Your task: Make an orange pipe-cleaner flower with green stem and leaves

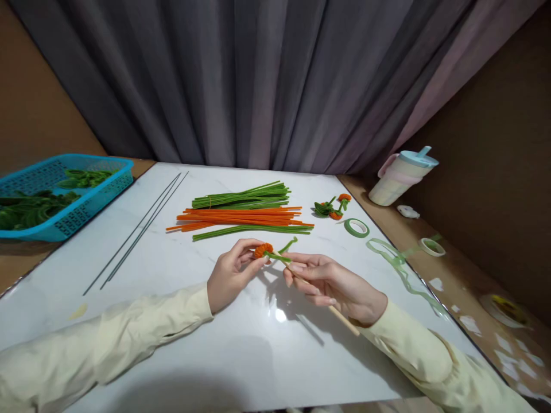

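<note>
Two wires (pixel 138 229) — two tape rolls (pixel 356 228) — one basket (pixel 64 189), one cup (pixel 400 178), two hands (pixel 232 272).

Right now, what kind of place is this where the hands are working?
Probably a home craft table. Orange and green fuzzy craft wires lie on the white tabletop, a roll of green tape sits beside them, and both hands hold a small orange flower.
</note>
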`<state>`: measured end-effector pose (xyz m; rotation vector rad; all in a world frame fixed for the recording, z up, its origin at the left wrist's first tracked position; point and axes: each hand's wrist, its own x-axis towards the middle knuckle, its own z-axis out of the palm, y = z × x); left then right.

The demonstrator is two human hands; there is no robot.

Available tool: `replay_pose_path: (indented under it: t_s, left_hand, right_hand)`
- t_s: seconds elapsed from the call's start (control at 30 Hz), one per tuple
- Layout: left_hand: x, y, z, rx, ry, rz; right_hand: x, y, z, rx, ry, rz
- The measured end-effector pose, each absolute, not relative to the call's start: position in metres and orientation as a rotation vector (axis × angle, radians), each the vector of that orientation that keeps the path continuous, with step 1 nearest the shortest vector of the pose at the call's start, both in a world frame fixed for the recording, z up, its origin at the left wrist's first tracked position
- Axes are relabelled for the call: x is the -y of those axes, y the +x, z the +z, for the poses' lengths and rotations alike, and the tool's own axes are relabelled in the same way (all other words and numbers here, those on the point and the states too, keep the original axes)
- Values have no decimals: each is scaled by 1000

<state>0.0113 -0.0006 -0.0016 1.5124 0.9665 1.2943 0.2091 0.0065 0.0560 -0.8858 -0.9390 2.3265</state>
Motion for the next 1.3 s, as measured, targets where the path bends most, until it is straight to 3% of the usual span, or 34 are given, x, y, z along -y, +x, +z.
replay_pose_path:
  t_s: [0.87, 1.3]
  left_hand:
    - [4, 9, -3, -966, 2073, 1358]
    - [3, 9, -4, -990, 2034, 1310]
  right_hand:
    - [7, 198, 46, 1034, -1030, 2142]
    - [11, 197, 49, 1468, -1165, 1986]
